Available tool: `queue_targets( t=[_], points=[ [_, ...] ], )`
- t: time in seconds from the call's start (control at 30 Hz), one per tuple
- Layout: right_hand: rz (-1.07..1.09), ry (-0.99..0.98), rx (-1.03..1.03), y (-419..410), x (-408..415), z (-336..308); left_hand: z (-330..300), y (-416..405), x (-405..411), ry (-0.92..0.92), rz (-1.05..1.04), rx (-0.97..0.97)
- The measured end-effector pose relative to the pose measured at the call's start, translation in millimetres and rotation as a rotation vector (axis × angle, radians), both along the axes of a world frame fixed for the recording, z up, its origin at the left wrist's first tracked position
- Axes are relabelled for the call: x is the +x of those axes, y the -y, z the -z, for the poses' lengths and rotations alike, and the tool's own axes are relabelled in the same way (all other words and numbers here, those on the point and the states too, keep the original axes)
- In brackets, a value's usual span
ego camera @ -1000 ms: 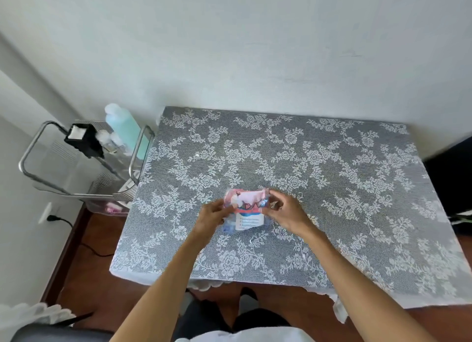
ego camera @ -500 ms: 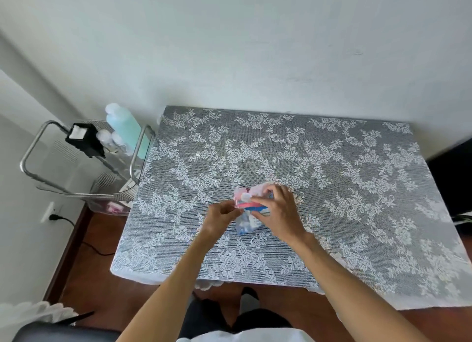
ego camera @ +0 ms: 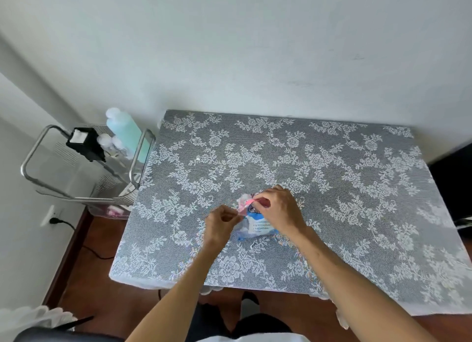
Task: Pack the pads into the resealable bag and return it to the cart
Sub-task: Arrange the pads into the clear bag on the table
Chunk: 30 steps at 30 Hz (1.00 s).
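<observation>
Lace-covered surface (ego camera: 332, 163) carries the bag (ego camera: 255, 225) near its 6 o'clock edge; the left hand (ego camera: 221, 223) pinches the bag's 9 o'clock corner, the right hand (ego camera: 279, 210) grips its pink top strip; the cart (ego camera: 84, 163) stands at 9 o'clock

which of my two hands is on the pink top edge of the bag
Your right hand: its fingers pinch the bag's pink top strip. The left hand holds the left corner, lower down.
</observation>
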State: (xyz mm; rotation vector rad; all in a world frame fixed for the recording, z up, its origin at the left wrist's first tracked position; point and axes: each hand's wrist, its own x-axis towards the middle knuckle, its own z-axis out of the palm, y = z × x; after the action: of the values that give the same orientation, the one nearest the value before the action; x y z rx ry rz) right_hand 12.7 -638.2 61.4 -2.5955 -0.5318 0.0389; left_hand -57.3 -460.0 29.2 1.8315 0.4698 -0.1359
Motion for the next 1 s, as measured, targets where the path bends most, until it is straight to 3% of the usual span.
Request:
queue_targets(
  t=[0.2, 0.37, 0.43, 0.53, 0.57, 0.8, 1.0],
  points=[
    [0.08, -0.04, 0.087, 3.3, 4.3, -3.8, 5.8, -2.1, -0.2, 0.047, 0.013, 0.036],
    [0.004, -0.037, 0.075, 2.9, -2.7, -0.5, 7.1, -2.2, 6.5, 0.057, 0.102, 0.012],
    [-0.057, -0.012, 0.086, 4.5, -8.8, 1.3, 6.6, -1.3, 10.8, -0.012, 0.112, -0.105],
    [-0.128, 0.045, 0.051, 11.1, -16.3, 6.8, 5.5, -0.8, 17.2, -0.244, 0.004, -0.478],
    [-0.143, 0.055, 0.037, 13.2, -18.2, 8.4, 5.2, -1.7, 19.5, -0.313, -0.011, -0.518],
    [-0.194, 0.091, -0.006, 21.6, -28.6, 14.8, -1.5, -5.1, 30.1, -0.645, 0.221, -0.423],
    [-0.255, 0.043, 0.057, 32.9, -32.0, 11.6, -1.4, -0.7, 34.8, -0.618, 0.255, -0.46]
  ],
)
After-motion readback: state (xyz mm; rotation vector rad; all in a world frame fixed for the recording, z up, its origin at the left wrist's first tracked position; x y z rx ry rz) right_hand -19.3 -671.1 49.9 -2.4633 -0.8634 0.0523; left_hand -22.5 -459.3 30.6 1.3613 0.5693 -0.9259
